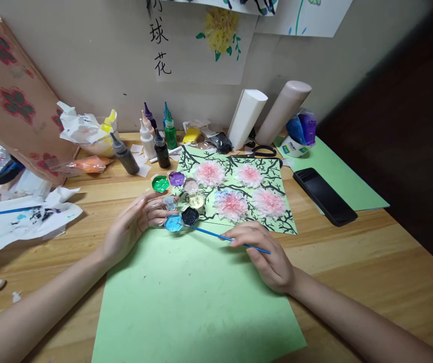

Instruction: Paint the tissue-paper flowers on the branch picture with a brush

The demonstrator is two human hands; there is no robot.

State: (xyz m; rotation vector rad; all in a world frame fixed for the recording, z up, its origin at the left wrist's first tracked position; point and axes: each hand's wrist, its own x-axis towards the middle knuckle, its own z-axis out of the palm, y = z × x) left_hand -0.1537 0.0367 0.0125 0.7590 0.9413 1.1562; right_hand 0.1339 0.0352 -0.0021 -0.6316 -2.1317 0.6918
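Observation:
My left hand [133,219] holds a clear paint palette [180,201] by its left side, some fingers reaching under it. Its round wells carry green, purple, pale, light blue and black paint. Between the fingers of my right hand [263,252] is a thin blue paintbrush [210,232]. The brush tip meets the palette's near edge, close to the black and light blue wells. Behind and partly under the palette lies a green picture [235,184] with black painted branches and several fluffy pink flowers. One flower [230,204] bears bluish touches at its upper left.
A larger green sheet [197,297] lies before me. Paint bottles [162,151], scissors [263,152] and two standing containers [247,118] line the wall. On the right is a black phone [325,196]. Paint-stained tissue [35,214] with another blue brush [6,212] lies at left.

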